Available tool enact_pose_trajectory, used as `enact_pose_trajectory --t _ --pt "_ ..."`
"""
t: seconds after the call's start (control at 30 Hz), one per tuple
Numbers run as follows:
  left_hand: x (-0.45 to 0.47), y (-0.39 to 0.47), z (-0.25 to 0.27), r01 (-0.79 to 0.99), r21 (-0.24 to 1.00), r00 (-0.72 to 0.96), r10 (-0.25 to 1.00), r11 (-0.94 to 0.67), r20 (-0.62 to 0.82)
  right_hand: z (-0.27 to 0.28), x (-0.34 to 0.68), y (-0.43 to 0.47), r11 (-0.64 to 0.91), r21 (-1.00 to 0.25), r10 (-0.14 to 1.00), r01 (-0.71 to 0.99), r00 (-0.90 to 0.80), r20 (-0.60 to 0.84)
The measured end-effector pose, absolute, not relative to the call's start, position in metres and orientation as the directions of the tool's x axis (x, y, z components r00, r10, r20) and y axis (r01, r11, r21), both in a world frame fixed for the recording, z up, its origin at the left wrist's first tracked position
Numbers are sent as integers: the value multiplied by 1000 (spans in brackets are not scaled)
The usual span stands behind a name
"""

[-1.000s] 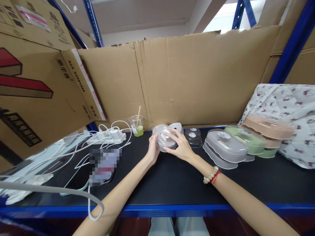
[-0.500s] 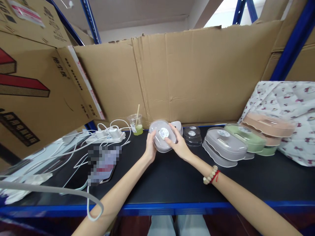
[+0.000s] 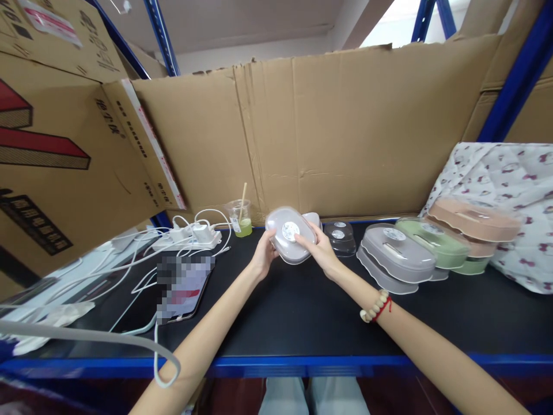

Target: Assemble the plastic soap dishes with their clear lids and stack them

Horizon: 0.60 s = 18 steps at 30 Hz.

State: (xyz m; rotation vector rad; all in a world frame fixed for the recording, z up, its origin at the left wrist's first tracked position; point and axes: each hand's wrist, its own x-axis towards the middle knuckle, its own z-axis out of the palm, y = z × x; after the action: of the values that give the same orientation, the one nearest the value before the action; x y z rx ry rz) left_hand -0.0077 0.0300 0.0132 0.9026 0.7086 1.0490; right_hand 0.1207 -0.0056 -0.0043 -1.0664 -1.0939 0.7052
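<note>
Between my two hands I hold a small pale grey box with a clear lid (image 3: pixel 287 251) and a round white label, raised above the black table and tilted toward me. My left hand (image 3: pixel 264 255) grips its left side, fingers partly hidden behind it. On the right edge my right hand (image 3: pixel 320 249) is closed, its thumb lying on the lid beside the label. Just behind the box, a second pale box (image 3: pixel 313 219) is partly covered by it and my right hand. Dark clear-lidded boxes (image 3: pixel 340 245) stand to the right of my right hand.
Stacked lidded boxes in grey (image 3: pixel 397 259), green (image 3: pixel 449 248) and peach (image 3: pixel 475 222) line the right side, beside a patterned white cloth (image 3: pixel 518 184). At left are a cup of green drink (image 3: pixel 244 227), a power strip (image 3: pixel 194 239), cables and a phone (image 3: pixel 185 297). Cardboard (image 3: pixel 367 132) walls the back.
The held box has shifted slightly to the right and tilted, with both hands moving along with it. My left fingers have slid lower on its side. The other things stay put.
</note>
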Motion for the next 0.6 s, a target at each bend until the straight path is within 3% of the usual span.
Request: enact_pose_trajectory --t 0.1,0.27,0.6 --pt "-10 33 17 -397 901 311 949 176 -49 2 128 -7 386 -922 882 10 288 372" --pt "-11 37 16 -346 931 266 964 118 -24 3 130 -8 310 -951 913 -25 286 290" --pt "-3 24 12 -507 838 360 933 203 -8 8 136 -8 246 -946 892 -210 431 136"
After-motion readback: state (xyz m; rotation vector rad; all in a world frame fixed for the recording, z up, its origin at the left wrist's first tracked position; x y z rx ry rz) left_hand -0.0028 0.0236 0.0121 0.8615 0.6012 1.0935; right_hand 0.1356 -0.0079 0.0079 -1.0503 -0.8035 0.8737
